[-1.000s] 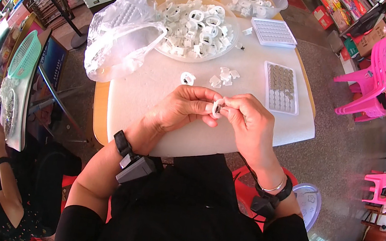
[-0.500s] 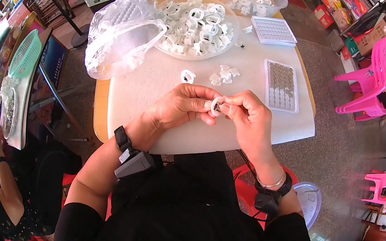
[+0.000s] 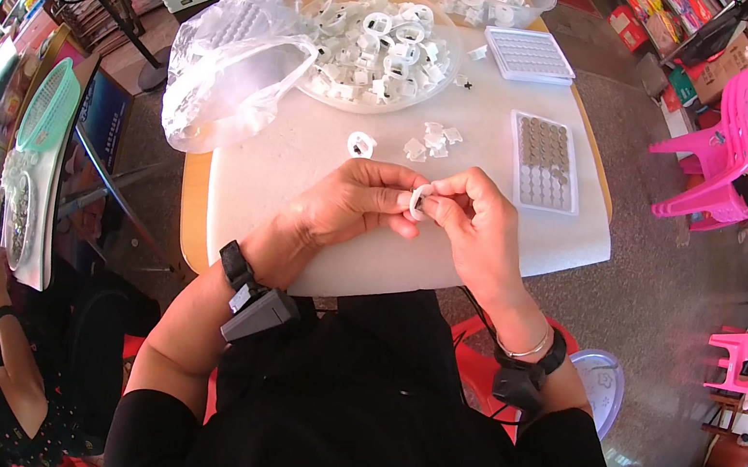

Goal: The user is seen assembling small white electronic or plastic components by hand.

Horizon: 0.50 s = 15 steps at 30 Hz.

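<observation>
Between my two hands, over the near half of the white-covered table (image 3: 291, 264), is a small white plastic ring (image 3: 419, 201). My left hand (image 3: 355, 199) pinches its left side between thumb and fingers. At the ring's right side, my right hand (image 3: 477, 219) is closed, thumb and forefinger against it; a small dark spot shows inside the ring, too small to name. Just beyond my hands lie another white ring (image 3: 361, 144) and a little cluster of white plastic pieces (image 3: 432, 143). A tray of round, coin-like discs (image 3: 544, 163) rests to the right, some of its pockets bare.
A clear bowl heaped with white plastic parts (image 3: 378, 53) stands farther back, beside a crumpled clear plastic bag (image 3: 234, 65). Behind are a stack of white trays (image 3: 529, 56) and a clear tub (image 3: 537, 10). At far left, a person's arm (image 3: 9, 342) reaches toward another table.
My right thumb and fingers have shifted slightly in against the ring, covering more of its opening. My left hand keeps nearly the same hold.
</observation>
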### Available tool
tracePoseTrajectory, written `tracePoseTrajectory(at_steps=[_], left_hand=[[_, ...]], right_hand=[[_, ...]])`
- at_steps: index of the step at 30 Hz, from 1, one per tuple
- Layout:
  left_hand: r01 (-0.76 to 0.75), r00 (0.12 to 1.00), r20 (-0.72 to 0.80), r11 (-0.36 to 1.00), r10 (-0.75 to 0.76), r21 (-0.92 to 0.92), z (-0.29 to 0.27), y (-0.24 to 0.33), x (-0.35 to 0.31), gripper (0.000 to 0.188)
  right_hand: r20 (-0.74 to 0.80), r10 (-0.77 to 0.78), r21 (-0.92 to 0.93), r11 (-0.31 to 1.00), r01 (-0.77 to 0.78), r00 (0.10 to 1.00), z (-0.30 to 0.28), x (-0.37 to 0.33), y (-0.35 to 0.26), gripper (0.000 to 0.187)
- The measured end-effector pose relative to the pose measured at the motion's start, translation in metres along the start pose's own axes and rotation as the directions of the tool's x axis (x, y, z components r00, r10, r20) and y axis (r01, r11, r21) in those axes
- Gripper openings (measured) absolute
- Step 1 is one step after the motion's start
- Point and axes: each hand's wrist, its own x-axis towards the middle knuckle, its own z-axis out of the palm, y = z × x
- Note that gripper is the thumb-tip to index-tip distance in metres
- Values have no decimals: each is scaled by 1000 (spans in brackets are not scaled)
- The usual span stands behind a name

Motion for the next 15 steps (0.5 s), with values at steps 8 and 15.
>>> tracePoseTrajectory(at_steps=[8,15], left_hand=[[-23,999,36,997,26,-76,-6,-1,0,28],[-15,999,45,997,18,-69,-2,0,-2,28]], right_hand=[[91,46,141,988,-59,995,-6,1,-6,5],[174,107,290,944,-154,979,-10,2,-5,6]])
